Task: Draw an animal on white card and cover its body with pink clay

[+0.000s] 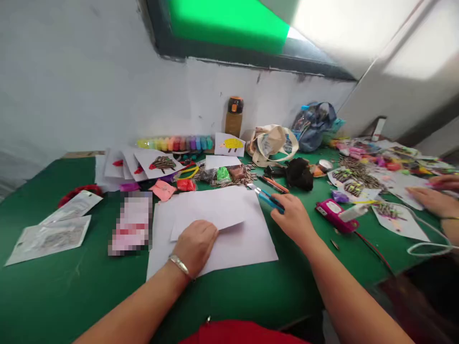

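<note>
the left hand has its fingers together and curled over the lower edge of a smaller white paper sheet; the thumb is hidden, so whether it pinches the paper or only presses on it i cannot tell. this smaller sheet lies over a large white paper sheet on the green bench, its right corner a little raised.

the right hand is partly closed, thumb and fingers around the handles of a blue-handled tool with a metal tip, at the right edge of the large sheet, the tip pointing away from the person.

left of the large sheet are a blurred pink packet and, farther out, clear flat plastic packets. beyond it are small bags of green, brown and red material, a white card with a spiky brown animal with a red face, a row of many-coloured tubs and an upright brown bottle with a black and orange lid. to its right are a crumpled black cloth-like thing, a magenta device with a red cord and, farther out, another person's hand by white paper.
</note>
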{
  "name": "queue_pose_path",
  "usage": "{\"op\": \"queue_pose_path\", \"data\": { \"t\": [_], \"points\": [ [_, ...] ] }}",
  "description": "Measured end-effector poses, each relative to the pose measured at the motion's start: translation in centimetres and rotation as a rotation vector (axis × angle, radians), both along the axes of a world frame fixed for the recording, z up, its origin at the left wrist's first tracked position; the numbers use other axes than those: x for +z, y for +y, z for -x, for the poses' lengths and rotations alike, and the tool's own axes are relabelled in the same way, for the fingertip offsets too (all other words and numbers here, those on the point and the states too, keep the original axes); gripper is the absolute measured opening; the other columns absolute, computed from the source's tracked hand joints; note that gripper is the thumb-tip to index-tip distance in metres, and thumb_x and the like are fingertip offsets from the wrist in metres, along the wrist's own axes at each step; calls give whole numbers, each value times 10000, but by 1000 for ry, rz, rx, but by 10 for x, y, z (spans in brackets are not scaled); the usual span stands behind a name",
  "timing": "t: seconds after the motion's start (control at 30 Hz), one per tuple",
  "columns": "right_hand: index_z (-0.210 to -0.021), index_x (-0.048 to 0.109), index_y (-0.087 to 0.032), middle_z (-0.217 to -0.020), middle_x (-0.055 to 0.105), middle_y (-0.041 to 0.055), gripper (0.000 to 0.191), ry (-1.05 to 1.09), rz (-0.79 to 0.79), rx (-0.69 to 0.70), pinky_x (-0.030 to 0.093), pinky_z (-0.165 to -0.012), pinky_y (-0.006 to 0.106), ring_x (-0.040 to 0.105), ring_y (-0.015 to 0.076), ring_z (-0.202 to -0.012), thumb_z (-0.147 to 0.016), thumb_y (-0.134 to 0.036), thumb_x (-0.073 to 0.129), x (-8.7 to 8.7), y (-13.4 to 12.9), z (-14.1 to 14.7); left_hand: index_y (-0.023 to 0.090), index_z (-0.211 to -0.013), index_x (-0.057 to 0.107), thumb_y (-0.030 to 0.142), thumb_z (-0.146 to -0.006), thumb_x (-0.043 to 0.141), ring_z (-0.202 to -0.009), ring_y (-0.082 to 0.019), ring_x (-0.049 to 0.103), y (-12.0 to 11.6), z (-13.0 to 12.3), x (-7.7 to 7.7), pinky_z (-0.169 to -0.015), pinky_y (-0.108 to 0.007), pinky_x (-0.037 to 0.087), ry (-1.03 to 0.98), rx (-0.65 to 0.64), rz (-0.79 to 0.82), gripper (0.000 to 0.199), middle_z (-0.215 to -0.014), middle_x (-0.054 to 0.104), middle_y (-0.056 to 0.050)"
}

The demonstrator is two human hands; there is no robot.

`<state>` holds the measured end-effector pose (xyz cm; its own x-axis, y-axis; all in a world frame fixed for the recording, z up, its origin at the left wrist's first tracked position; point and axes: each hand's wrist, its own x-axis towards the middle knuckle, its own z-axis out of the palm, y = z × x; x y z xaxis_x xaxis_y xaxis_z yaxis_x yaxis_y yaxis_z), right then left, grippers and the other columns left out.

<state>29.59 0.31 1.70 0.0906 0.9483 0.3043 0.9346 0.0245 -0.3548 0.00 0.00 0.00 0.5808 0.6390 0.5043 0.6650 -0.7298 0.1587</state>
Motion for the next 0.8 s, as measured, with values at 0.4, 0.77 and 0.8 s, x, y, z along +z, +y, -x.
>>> {"op": "queue_pose_path", "data": {
  "t": [0.4, 0.77, 0.8],
  "points": [
    [-1173, 642, -209, -1116, 617, 74, 415, 25, 64, 132, 475, -905, 410, 540, 252, -1042, -788, -173, 490, -18, -67, -4, 156, -818, 603, 160, -947, 437, -818, -229, 594, -4, -5, 4, -803, -398, 509, 32, 10, 40, 210, -805, 639, -80],
    [-1156, 646, -216, -1093, 632, 77, 401, 80, 8, 134, 500, -883, 436, 554, 255, -1014, -783, -159, 511, -20, -70, 3, 138, -773, 618, 303, -948, 470, -820, -253, 589, -4, -12, 24, -796, -400, 478, 228, 95, 279, 282, -807, 635, -101],
    [-1160, 644, -212, -1094, 632, 80, 403, 72, -2, 141, 503, -877, 435, 553, 257, -1015, -784, -157, 511, -21, -70, 5, 138, -764, 624, 334, -954, 460, -814, -263, 593, -1, -17, 30, -795, -412, 475, 317, 113, 334, 319, -790, 636, -102]
  ]
}}
